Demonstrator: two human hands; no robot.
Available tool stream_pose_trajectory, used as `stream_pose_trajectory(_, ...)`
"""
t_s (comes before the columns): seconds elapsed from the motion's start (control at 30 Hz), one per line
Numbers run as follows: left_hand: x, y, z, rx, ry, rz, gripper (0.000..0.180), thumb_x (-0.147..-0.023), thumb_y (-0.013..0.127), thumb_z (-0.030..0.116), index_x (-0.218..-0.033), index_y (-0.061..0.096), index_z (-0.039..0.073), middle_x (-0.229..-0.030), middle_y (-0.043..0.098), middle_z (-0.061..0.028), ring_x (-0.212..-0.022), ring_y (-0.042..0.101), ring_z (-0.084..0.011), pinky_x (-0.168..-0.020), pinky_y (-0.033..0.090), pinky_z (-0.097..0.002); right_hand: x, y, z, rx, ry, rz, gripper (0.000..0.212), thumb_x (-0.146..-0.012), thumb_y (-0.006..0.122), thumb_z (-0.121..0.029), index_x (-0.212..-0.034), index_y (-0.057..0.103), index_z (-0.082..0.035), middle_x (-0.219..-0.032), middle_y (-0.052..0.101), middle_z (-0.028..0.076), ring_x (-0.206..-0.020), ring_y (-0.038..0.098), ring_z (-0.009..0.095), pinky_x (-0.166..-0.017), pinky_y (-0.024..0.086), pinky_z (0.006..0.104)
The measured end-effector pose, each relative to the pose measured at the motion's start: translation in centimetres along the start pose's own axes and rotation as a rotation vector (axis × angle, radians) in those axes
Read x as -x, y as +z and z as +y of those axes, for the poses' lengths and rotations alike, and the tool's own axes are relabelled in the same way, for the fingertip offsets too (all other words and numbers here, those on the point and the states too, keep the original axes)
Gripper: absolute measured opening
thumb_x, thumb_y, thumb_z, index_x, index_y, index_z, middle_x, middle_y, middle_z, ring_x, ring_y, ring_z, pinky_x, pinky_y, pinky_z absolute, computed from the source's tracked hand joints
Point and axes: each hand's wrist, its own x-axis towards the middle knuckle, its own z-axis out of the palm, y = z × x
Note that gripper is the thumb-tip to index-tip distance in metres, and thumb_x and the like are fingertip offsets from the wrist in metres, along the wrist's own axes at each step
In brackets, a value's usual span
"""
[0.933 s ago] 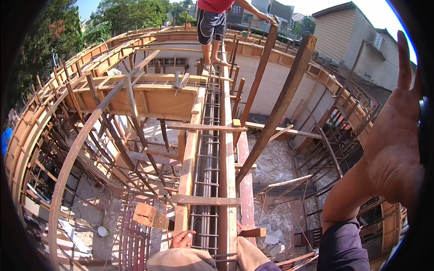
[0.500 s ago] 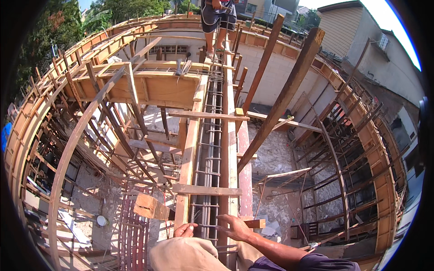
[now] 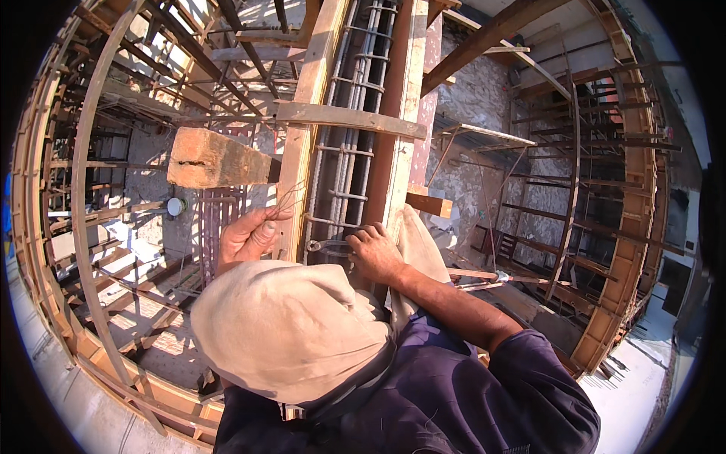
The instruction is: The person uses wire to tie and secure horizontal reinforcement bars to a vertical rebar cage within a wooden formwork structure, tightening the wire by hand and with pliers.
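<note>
My left hand (image 3: 249, 236) is closed, pinching a few thin tie wires (image 3: 286, 200) over the left formwork board (image 3: 301, 163). Across the channel, my right hand (image 3: 374, 253) is wrapped around a metal tool (image 3: 330, 246) that looks like pincers. Its rounded head reaches left over the steel rebar cage (image 3: 342, 170), near a crosswise stirrup. Long bars and stirrups of the cage run between the left board and the right formwork board (image 3: 404, 94). My fingers hide the tool's handles, and I cannot tell whether its head touches the steel.
A wooden slat (image 3: 352, 119) crosses the channel ahead of my hands. A thick timber end (image 3: 215, 157) juts out at left, a smaller wooden block (image 3: 431, 206) at right. Far below lies a floor with a white bucket (image 3: 176, 206), among many props and braces.
The view has tilted down, and the person standing farther along the beam is out of sight. My left hand now shows wires in its pinch; my right hand has closed around the tool.
</note>
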Motion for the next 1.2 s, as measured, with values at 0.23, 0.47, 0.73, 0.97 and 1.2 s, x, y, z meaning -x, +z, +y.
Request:
stream_pose_trajectory(0.23,1.3,-6.7,6.3,0.007,0.546,0.429,0.043,-0.100,0.063,0.026,-0.127,0.054,-0.007,-0.068,0.041,0.0035,-0.057,0.034,-0.0027,-0.047,0.028,-0.0176,0.1,0.6,-1.4,0.053,-0.014,0.074,0.042,-0.081,0.069,-0.014,-0.119,0.058,-0.004,-0.115,0.057,0.015,-0.112,0.055,0.031,-0.096,0.044,0.0430)
stream_pose_trajectory(0.47,-0.6,-3.6,6.4,-0.017,0.519,0.400,0.048,-0.099,0.065,0.027,-0.126,0.055,-0.012,-0.068,0.044,0.0031,-0.057,0.036,-0.0036,-0.052,0.030,-0.0161,-0.5,1.9,-0.8,0.038,-0.009,0.011,0.037,-0.080,0.060,-0.008,-0.116,0.056,0.001,-0.106,0.059,0.016,-0.101,0.060,0.031,-0.087,0.047,0.0411)
stream_pose_trajectory(0.73,-2.1,1.2,1.7,-0.194,-0.066,0.100,0.036,-0.102,0.059,0.026,-0.125,0.065,-0.002,-0.068,0.047,0.0047,-0.058,0.034,-0.0039,-0.053,0.027,-0.0208,-0.3,1.3,-0.9,-0.056,-0.005,0.067,0.040,-0.081,0.065,-0.011,-0.119,0.056,-0.001,-0.107,0.059,0.016,-0.105,0.059,0.032,-0.089,0.047,0.0433)
stream_pose_trajectory(0.97,-3.4,1.3,-6.3,-0.480,-0.292,-0.083,0.030,-0.103,0.057,0.023,-0.121,0.069,0.002,-0.070,0.049,0.0062,-0.062,0.037,-0.0021,-0.054,0.032,-0.0212,-1.4,-3.0,-0.8,-0.801,0.190,0.125,0.051,-0.094,0.068,-0.032,-0.129,0.056,0.003,-0.120,0.063,0.016,-0.106,0.061,0.028,-0.092,0.050,0.0421)
stream_pose_trajectory(1.2,0.8,4.2,-9.6,0.132,-0.765,-0.365,0.028,-0.104,0.057,0.029,-0.102,0.066,0.002,-0.066,0.043,0.0061,-0.057,0.035,-0.0019,-0.047,0.025,-0.0207,1.1,-2.2,-3.4,-1.824,0.452,0.005,0.041,-0.102,0.059,-0.033,-0.125,0.063,0.001,-0.113,0.066,0.006,-0.095,0.057,0.009,-0.082,0.049,0.0260)
